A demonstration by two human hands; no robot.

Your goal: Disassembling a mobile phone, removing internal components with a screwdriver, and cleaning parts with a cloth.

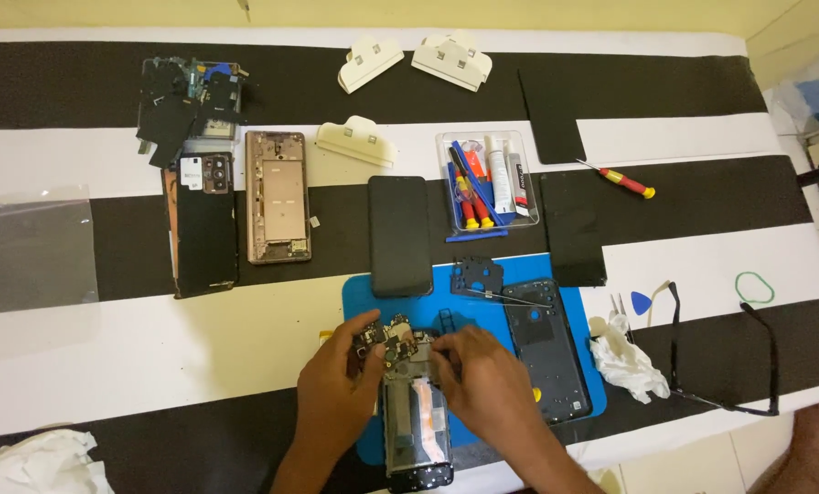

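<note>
Both hands work over an opened smartphone (pixel 417 421) lying face down on a blue repair mat (pixel 510 274); the left hand (pixel 336 384) pinches the phone's dark circuit board (pixel 389 344) at its left edge, thumb and forefinger clamped on it, the board tilted up off the top of the frame; the right hand (pixel 482 370) has its fingertips bunched together on the board's right end, pressed to it, though whether they grip something small there cannot be told; below the fingers the phone's frame shows a pale strip down its middle; just right of the right hand lies a dark blue back cover (pixel 546 348), and above the fingers a black inner shield plate (pixel 476 274) with tweezers (pixel 510 296) across it; further above, a black display panel (pixel 399 235) overlaps the mat's upper edge, beside a clear tray of tools and glue tubes (pixel 487 179); right of the back cover sit a crumpled white tissue (pixel 629 361) and black glasses (pixel 725 352); far to the upper left rests a copper-coloured phone frame (pixel 278 197).
</note>
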